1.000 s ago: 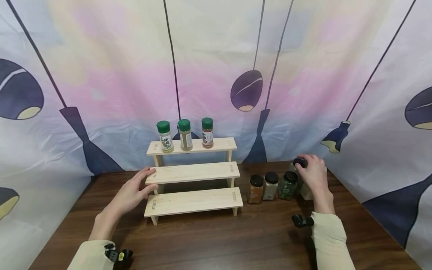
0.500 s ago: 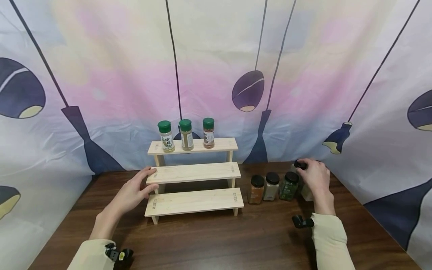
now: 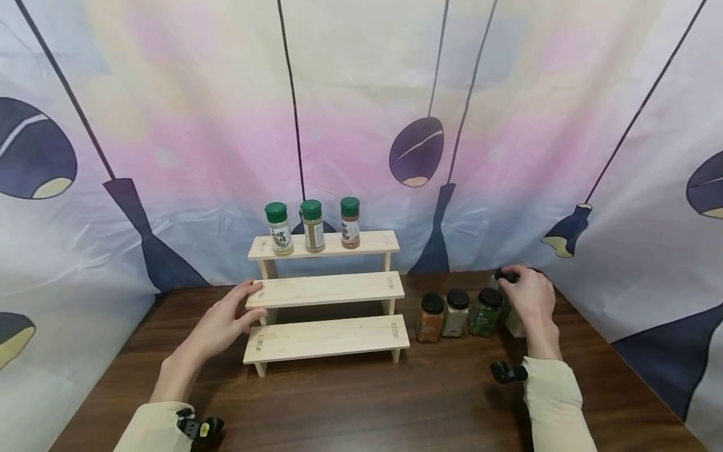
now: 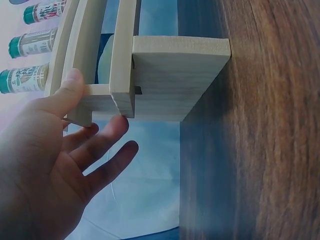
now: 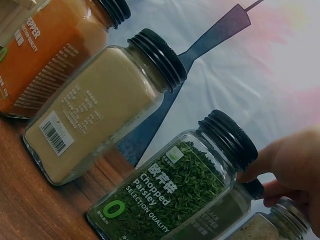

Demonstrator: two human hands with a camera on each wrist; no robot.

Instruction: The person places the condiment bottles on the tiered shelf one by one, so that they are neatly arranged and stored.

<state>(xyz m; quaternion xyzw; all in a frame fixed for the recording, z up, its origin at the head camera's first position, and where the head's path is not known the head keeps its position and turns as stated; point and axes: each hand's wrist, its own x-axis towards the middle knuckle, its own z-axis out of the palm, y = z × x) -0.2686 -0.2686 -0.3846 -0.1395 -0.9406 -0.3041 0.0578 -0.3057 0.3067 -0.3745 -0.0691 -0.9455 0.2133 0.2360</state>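
My left hand (image 3: 223, 320) grips the left end of a three-tier wooden rack (image 3: 327, 289). In the left wrist view its fingertips lie along the shelf ends. At the right, my right hand (image 3: 528, 294) pinches the black cap of a black pepper jar (image 5: 210, 220), which stands behind a chopped parsley jar (image 5: 185, 185). The parsley hides most of it. Beside the fingers in the right wrist view is a jar with pale contents (image 5: 257, 230). Left of the parsley stand a beige powder jar (image 3: 455, 317) and an orange pepper jar (image 3: 430, 321).
On the rack's top shelf stand three green-capped seasoning bottles (image 3: 314, 232). The rack and jars sit on a dark wood table (image 3: 361, 402). A printed cloth (image 3: 339, 125) hangs close behind them and along both sides.
My right hand has lowered slightly over the cap it pinches. The left hand keeps its hold on the rack. The head view has shifted a little.
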